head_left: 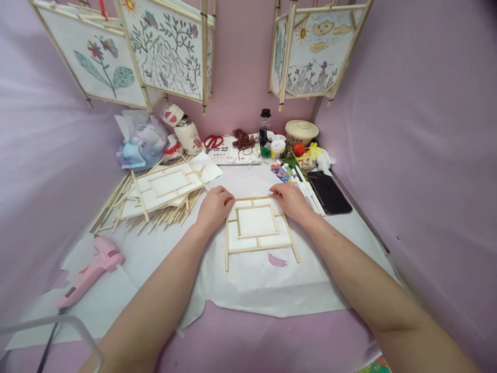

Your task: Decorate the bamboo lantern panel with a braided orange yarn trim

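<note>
Lidded bowl (302, 133), contents hidden; white jar (277, 149) near it, contents unseen; black-capped bottle (265, 125), dark within; cream flask (189, 138); stick frame (257, 235) lies flat on the paper-covered desk (248, 290); left hand (213, 207), fingers pinched on the top stick (252, 198) (the yellower one), left end; right hand (293, 201), fingers pinched on its right end.

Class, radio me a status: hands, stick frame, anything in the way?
Left hand at far left corner of stick frame, right hand at far right corner. Stick frame on white sheet. Markers close beside right hand.
</note>
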`<state>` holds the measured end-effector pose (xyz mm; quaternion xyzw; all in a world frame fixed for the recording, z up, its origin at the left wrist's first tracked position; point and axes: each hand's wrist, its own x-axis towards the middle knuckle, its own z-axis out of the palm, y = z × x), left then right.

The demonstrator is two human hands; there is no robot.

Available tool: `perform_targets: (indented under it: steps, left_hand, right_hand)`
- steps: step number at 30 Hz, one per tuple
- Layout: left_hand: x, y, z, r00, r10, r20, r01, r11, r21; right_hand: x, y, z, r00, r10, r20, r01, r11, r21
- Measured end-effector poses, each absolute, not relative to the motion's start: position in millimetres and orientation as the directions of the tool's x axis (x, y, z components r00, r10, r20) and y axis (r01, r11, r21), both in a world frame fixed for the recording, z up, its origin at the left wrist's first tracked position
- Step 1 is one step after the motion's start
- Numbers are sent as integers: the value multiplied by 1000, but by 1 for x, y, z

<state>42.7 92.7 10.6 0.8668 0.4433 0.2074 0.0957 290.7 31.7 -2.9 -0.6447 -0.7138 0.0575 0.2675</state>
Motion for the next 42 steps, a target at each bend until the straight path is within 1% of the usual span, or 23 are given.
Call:
perform_targets:
  steps: [3,8,10,12,16,19,23,29,34,38,42]
  left_hand:
    - [41,88,16,539,807,241,741,-590,321]
    - [31,73,26,587,793,161,758,-608,234]
    - [27,67,27,595,790,148,757,-613,226]
    - [23,62,25,582,796,168,758,-606,242]
    - [20,58,19,538,812,227,750,-584,311]
    - [20,59,16,524,817,241,741,-576,345]
    - [19,60,15,526,815,245,725,-580,373]
    - [18,60,10,535,801,269,707,-598,377]
    - [18,61,7,531,798,285,697,-603,387]
    - [18,60,7,525,801,287,705,-598,380]
    - [19,59,7,517,804,293,708,-594,382]
  right_hand:
    - [289,26,0,-46,954,296,896,170,-410]
    - [282,10,3,-122,952,282,902,225,-369]
    - [279,6,3,-149,948,280,903,246,-353]
    - [277,4,4,-163,946,279,902,257,-348]
    - [280,2,6,-167,941,295,891,272,-364]
    - [289,0,8,-148,934,326,869,280,-408]
    - [302,0,9,-81,933,349,848,249,-467]
    - [302,2,3,-122,942,313,837,267,-478]
    - [291,2,0,-151,944,294,861,272,-429]
    - [289,3,-3,-133,950,284,843,259,-472]
    - [290,5,-5,-101,946,308,822,254,-510]
